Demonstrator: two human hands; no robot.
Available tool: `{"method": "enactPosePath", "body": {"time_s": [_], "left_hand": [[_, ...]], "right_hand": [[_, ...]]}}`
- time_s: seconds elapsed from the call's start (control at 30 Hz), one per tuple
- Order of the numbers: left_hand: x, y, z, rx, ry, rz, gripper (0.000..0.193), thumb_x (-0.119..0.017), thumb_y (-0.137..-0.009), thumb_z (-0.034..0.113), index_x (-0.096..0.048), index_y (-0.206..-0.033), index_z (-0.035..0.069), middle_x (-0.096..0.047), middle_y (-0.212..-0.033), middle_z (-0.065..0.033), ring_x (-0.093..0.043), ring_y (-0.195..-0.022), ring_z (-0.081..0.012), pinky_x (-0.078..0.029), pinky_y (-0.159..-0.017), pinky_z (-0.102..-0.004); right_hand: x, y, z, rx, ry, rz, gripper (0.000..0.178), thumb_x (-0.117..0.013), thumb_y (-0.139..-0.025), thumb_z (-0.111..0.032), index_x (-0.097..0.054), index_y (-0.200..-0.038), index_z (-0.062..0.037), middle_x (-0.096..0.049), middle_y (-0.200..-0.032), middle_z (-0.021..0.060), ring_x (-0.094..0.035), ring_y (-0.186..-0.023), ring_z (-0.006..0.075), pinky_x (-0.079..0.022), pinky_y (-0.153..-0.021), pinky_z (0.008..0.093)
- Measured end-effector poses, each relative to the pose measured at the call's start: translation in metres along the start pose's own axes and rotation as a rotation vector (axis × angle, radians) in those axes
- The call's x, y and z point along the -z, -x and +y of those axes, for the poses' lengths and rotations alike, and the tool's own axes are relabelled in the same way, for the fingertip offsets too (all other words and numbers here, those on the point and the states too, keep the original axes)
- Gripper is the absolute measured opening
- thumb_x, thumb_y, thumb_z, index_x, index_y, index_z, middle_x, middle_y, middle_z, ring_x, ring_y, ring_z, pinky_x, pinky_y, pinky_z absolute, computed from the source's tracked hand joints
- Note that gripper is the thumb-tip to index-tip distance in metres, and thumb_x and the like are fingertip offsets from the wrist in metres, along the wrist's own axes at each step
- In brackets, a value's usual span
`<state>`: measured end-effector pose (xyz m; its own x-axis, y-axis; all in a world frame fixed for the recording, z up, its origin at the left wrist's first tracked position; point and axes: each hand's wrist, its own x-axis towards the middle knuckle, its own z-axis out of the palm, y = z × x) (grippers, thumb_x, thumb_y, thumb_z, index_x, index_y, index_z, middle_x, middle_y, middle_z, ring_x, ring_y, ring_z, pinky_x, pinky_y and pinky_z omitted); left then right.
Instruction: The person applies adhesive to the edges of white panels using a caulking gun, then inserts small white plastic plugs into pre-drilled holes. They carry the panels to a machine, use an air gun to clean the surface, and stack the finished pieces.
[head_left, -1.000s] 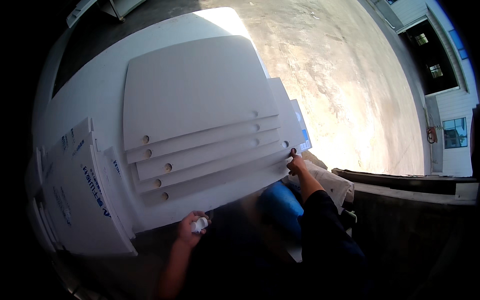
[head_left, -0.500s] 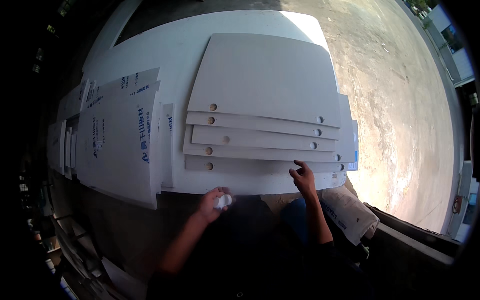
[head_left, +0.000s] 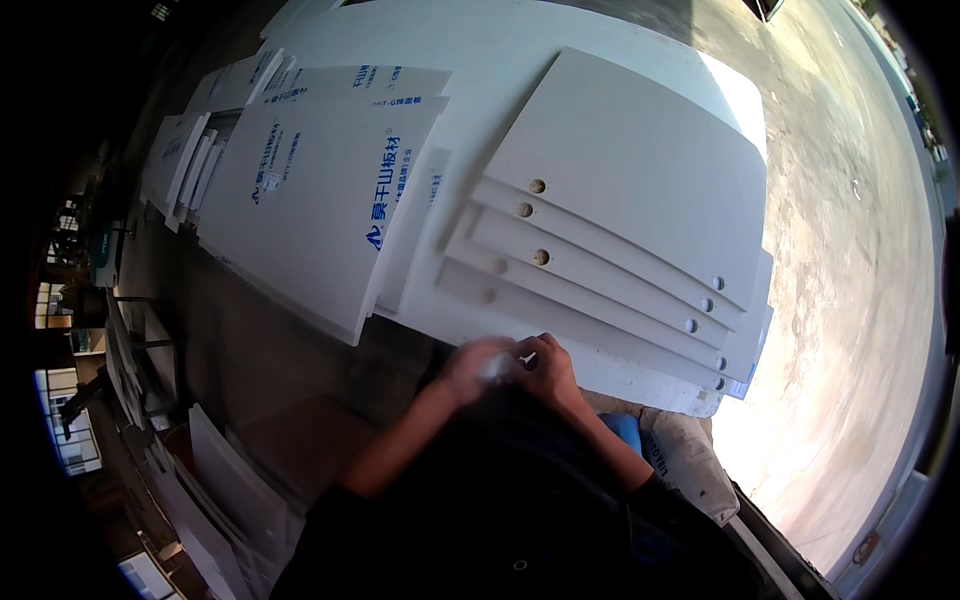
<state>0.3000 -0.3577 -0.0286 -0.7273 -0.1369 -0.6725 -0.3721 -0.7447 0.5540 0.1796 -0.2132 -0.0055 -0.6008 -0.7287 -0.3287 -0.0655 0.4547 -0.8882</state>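
Both of my hands are together just off the near edge of the white table. My left hand (head_left: 472, 370), smeared by motion, is closed around a small white round object (head_left: 493, 369) that looks like a roll. Against it, my right hand (head_left: 546, 372) has its fingers curled and pinched; what is between them is too small to make out. Beyond the hands lies a stepped stack of white panels (head_left: 640, 160). Round holes (head_left: 541, 257) show near both ends of their exposed edges; some look darker inside than others.
Left of the stack, more white boards (head_left: 320, 190) with blue print overlap the table (head_left: 500, 45). A pale sack (head_left: 692, 465) sits by my right forearm. Several loose boards (head_left: 235, 480) lean at the lower left. Sunlit concrete floor (head_left: 850, 250) stretches off to the right.
My right hand has come left, away from the panel stack, to meet my left hand at the white round object. The view has turned, so the table appears tilted.
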Motion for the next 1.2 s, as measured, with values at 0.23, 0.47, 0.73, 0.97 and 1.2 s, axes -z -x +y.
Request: {"method": "enactPosePath", "body": {"time_s": [0.23,0.47,0.73,0.97,1.2], "left_hand": [[0.011,-0.011,0.017,0.073,-0.192,-0.018,0.032,-0.052,-0.095,0.017,-0.06,-0.121,0.001,-0.066,-0.11,-0.0078,-0.063,-0.09,-0.0151,-0.051,-0.066,-0.0289],[0.044,-0.02,0.038,0.101,-0.062,-0.232,0.049,-0.055,-0.09,0.01,-0.049,-0.135,-0.005,-0.066,-0.113,-0.0096,-0.064,-0.088,-0.0118,-0.052,-0.061,-0.0218],[0.052,-0.011,0.064,0.074,-0.128,-0.36,0.059,-0.058,-0.084,0.013,-0.046,-0.138,-0.009,-0.066,-0.114,-0.012,-0.064,-0.086,-0.0119,-0.053,-0.06,-0.0192],[0.067,-0.004,0.071,0.095,-0.187,-0.405,0.059,-0.056,-0.078,0.009,-0.052,-0.136,-0.004,-0.066,-0.104,-0.009,-0.061,-0.072,-0.01,-0.051,-0.056,-0.02],[0.078,-0.001,0.069,0.046,-0.208,-0.368,0.051,-0.061,-0.08,0.014,-0.058,-0.128,-0.002,-0.066,-0.096,-0.0068,-0.06,-0.07,-0.0106,-0.051,-0.057,-0.0222]], "right_hand": [[-0.014,-0.021,-0.01,0.029,0.187,0.0,0.026,-0.078,-0.075,-0.023,-0.072,-0.091,-0.0044,-0.064,-0.095,0.0184,-0.066,-0.086,0.0354,-0.054,-0.077,0.0422],[0.002,-0.037,-0.046,-0.162,-0.084,-0.232,0.025,-0.074,-0.086,-0.022,-0.073,-0.098,-0.0007,-0.069,-0.098,0.0166,-0.068,-0.083,0.0271,-0.052,-0.078,0.0373],[-0.012,-0.047,-0.021,-0.271,-0.251,-0.364,0.023,-0.072,-0.088,-0.015,-0.073,-0.105,0.0004,-0.073,-0.095,0.0092,-0.066,-0.09,0.0145,-0.053,-0.084,0.0303],[-0.017,-0.048,-0.028,-0.35,-0.389,-0.395,0.022,-0.072,-0.086,-0.015,-0.073,-0.102,0.0011,-0.073,-0.09,0.0067,-0.066,-0.084,0.012,-0.052,-0.08,0.0285],[-0.018,-0.042,-0.061,-0.234,-0.067,-0.15,0.034,-0.075,-0.08,-0.026,-0.072,-0.098,0.0032,-0.073,-0.087,0.0185,-0.071,-0.081,0.0227,-0.054,-0.074,0.0337]]}}
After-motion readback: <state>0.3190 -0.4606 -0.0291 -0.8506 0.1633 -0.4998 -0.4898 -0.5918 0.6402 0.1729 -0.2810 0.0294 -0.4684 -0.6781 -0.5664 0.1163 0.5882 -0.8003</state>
